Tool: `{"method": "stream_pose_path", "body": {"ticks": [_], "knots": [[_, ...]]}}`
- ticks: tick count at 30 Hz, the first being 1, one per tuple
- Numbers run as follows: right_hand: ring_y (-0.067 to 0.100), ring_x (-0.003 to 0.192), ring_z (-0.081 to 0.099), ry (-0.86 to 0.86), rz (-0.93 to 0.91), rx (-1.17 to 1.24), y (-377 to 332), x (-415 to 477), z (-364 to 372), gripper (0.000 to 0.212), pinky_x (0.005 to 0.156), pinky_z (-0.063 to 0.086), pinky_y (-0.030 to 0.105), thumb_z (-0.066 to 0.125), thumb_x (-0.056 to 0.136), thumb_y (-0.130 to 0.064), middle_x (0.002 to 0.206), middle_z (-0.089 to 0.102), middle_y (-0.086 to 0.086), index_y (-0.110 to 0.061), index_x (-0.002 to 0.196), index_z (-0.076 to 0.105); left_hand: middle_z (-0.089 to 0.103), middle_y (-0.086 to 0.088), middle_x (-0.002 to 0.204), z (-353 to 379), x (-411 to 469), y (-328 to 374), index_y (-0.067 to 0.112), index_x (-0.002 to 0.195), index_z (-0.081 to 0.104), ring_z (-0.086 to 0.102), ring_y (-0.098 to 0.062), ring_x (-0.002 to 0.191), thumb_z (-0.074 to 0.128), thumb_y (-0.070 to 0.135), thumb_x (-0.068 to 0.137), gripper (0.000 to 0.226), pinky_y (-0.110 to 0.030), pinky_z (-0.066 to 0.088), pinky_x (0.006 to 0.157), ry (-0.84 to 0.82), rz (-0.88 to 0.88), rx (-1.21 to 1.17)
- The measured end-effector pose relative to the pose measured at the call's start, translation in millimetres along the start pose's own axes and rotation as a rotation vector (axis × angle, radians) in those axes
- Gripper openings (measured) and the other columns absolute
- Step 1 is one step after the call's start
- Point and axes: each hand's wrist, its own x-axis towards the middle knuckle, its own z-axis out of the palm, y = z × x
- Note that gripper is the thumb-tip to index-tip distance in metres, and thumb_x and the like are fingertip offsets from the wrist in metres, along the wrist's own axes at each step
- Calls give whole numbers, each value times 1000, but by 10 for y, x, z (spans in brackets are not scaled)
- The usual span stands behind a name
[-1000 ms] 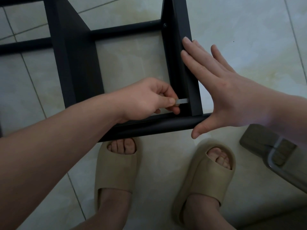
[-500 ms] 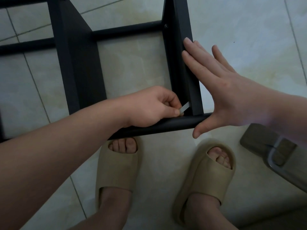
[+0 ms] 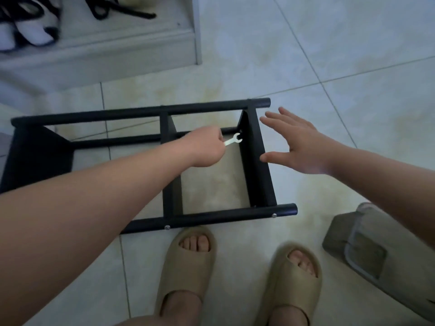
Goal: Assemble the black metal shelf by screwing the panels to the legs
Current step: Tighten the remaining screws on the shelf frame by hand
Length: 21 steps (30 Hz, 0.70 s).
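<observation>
On pale floor tiles (image 3: 329, 43), black metal shelf frame (image 3: 211, 217): lying sideways, bare tile beyond its right end.
Right hand (image 3: 303, 147): fingers spread and slack, just beside the end panel (image 3: 256, 165).
Left hand (image 3: 207, 147): pinches small white flat wrench (image 3: 233, 140), moved from near corner to far corner.

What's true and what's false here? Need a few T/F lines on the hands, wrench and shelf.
1. The left hand pinches the wrench. True.
2. Two screw heads show on the near leg. True.
3. The right hand grips the near leg. False: it is open, fingers spread, beside the end panel.
4. The shelf stands upright. False: it lies on its side on the tiled floor.
</observation>
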Motion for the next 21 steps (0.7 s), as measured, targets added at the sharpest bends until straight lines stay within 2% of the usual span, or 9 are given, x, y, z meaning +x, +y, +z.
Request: {"method": "stream_pose_path", "body": {"ticks": [2, 4, 7, 12, 17, 21], "knots": [[15, 156, 7, 4, 45, -2, -44, 187, -169, 81, 125, 12, 39, 67, 93, -47, 167, 22, -4, -28, 160, 24, 63, -12, 105, -166, 97, 24, 10, 102, 60, 58, -30, 95, 44, 17, 98, 19, -35, 42, 69, 138, 30, 31], [19, 153, 19, 3, 86, 9, -55, 416, -260, 78, 122, 21, 41, 68, 93, -42, 162, 32, -1, -31, 158, 28, 57, -9, 111, -284, 248, 33, 12, 106, 56, 52, -32, 105, 43, 17, 98, 16, -40, 44, 80, 250, 36, 82], [22, 150, 26, 12, 144, 23, 3, 810, -267, 77, 120, 26, 43, 69, 92, -41, 162, 31, -2, -30, 157, 30, 53, -8, 108, -386, 575, -9, 13, 105, 49, 46, -31, 100, 41, 14, 97, 12, -39, 37, 78, 344, 5, 157], [19, 149, 25, -25, 163, -58, 237, 1323, -9, 82, 117, 23, 41, 70, 89, -47, 162, 30, -6, -33, 158, 26, 59, -8, 98, -321, 1166, -229, 13, 107, 42, 54, -32, 86, 36, 13, 95, 13, -38, 34, 66, 282, -97, 69], [21, 139, 33, -16, 144, -93, 349, 1441, 23, 93, 106, 30, 39, 75, 78, -62, 150, 42, -4, -33, 155, 31, 67, -2, 99, -283, 1384, -336, 19, 108, 42, 60, -27, 90, 33, 20, 100, 12, -41, 43, 70, 237, -66, 23], [22, 133, 36, 56, 122, -87, 148, 1134, -162, 88, 102, 39, 38, 78, 77, -58, 139, 46, -2, -29, 149, 38, 65, -5, 95, -442, 1072, -198, 19, 106, 41, 58, -28, 87, 33, 22, 104, 9, -43, 42, 77, 259, 2, 8]]}}
